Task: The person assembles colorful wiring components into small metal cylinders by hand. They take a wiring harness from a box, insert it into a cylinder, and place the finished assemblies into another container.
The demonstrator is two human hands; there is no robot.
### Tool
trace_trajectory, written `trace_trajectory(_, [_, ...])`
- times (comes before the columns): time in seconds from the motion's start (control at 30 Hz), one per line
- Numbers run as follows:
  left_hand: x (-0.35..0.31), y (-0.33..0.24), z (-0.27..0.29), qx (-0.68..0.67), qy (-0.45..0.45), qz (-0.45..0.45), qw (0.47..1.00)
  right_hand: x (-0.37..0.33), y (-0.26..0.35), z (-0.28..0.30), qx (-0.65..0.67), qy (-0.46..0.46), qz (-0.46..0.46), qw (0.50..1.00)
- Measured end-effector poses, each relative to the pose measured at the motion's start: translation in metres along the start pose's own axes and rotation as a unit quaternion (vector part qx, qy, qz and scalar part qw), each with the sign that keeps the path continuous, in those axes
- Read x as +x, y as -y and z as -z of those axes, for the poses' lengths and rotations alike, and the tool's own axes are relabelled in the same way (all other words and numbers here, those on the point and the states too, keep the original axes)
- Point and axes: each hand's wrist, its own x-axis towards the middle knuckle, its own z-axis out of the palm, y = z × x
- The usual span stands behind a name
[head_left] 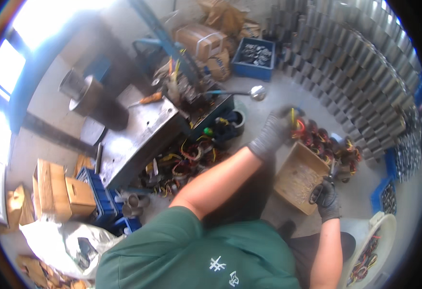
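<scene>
My left hand (272, 134), in a grey glove, reaches forward to a cluster of wound motor coils (323, 142) with red and yellow wires. Its fingers are blurred at the far end, beside a yellow wire (293, 116), so their grip is unclear. My right hand (327, 202), gloved too, is closed on a pair of scissors (315, 193). Their dark handle loops show at the fingers, and the blades point away toward the coils. Between the hands sits a shallow tan box (288, 180) with small yellowish scraps on its bottom.
Stacked metal cylinders (336, 62) form a wall at the far right. A steel bench (141, 137) stands left, with more wired coils (187, 164) below it. A blue crate (254, 58) of metal parts lies ahead. A white tub (387, 229) holding wired parts is near my right.
</scene>
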Motion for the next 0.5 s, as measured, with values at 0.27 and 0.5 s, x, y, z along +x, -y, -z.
trace_trajectory(0.27, [-0.143,-0.082,0.14,0.014,-0.19,0.171,0.967,-0.008,0.004,-0.006,-0.045,-0.041,0.036,0.997])
trace_trajectory(0.5, [-0.371,0.056,0.314,-0.2,-0.572,0.333,0.722,-0.009,0.007,-0.019,-0.067,-0.025,0.004,0.997])
